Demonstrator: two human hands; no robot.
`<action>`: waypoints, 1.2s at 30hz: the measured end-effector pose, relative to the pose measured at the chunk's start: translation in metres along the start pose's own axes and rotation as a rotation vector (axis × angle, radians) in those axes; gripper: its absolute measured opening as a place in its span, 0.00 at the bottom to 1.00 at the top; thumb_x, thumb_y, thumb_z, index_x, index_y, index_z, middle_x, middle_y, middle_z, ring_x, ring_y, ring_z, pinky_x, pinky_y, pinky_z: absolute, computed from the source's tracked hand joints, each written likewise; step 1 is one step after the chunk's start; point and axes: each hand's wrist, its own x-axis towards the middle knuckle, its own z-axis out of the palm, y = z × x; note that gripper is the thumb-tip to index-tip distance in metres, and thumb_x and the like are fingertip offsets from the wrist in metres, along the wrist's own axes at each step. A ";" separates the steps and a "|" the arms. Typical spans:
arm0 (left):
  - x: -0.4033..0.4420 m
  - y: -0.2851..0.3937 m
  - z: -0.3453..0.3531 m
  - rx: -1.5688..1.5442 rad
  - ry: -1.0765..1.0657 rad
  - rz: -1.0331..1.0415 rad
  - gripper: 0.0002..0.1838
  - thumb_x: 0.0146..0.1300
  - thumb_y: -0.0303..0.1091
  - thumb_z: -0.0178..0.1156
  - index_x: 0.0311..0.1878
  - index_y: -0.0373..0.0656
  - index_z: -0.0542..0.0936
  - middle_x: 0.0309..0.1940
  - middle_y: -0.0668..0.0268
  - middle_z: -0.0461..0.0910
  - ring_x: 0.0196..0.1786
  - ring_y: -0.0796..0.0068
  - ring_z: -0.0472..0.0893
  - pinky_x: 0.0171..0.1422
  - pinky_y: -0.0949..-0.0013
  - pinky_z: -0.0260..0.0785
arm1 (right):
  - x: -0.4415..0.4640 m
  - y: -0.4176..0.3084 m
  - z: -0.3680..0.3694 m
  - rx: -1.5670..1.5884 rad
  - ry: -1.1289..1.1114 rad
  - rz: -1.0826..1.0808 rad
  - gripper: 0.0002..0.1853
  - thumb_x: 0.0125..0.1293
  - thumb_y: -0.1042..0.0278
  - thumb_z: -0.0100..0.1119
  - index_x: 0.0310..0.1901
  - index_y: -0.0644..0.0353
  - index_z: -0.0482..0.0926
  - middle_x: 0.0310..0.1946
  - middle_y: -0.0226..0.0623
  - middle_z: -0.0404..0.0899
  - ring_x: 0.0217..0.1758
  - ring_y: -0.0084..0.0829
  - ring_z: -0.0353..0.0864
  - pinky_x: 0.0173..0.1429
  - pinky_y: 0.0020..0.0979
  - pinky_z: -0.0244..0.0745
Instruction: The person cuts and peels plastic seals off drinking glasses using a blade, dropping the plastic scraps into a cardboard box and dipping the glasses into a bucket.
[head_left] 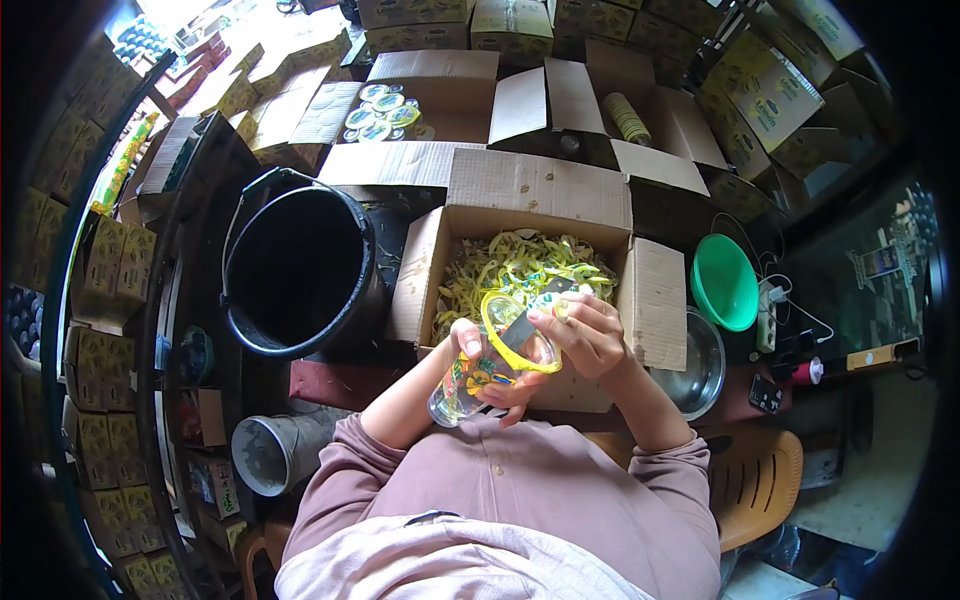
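My left hand (462,343) is wrapped round a clear plastic cup (462,385) with a colourful print, tilted in front of my chest. A yellow rim (541,365) circles the cup's mouth, which points up and to the right. In my right hand (593,338) is a flat grey knife blade (519,329), lying at the cup's rim; its handle is mostly hidden by my fingers. Just beyond both hands, an open cardboard box (540,205) holds a heap of curled yellow-green strips (520,258).
A black bucket (235,290) stands left of the box, with a grey bucket (262,455) below it. On the right are a green bowl (725,282) and a metal basin (708,375). Behind, an open carton (430,158) contains round printed lids (380,115); another carton (690,135) holds a stack (627,118).
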 end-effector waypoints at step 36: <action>0.015 -0.002 0.041 1.648 1.043 0.107 0.22 0.42 0.33 0.65 0.42 0.34 0.73 0.36 0.57 0.76 0.39 0.68 0.76 0.47 0.69 0.68 | -0.018 0.024 0.004 -0.065 0.004 0.114 0.32 0.49 0.80 0.58 0.59 0.71 0.63 0.27 0.39 0.77 0.27 0.32 0.77 0.32 0.33 0.73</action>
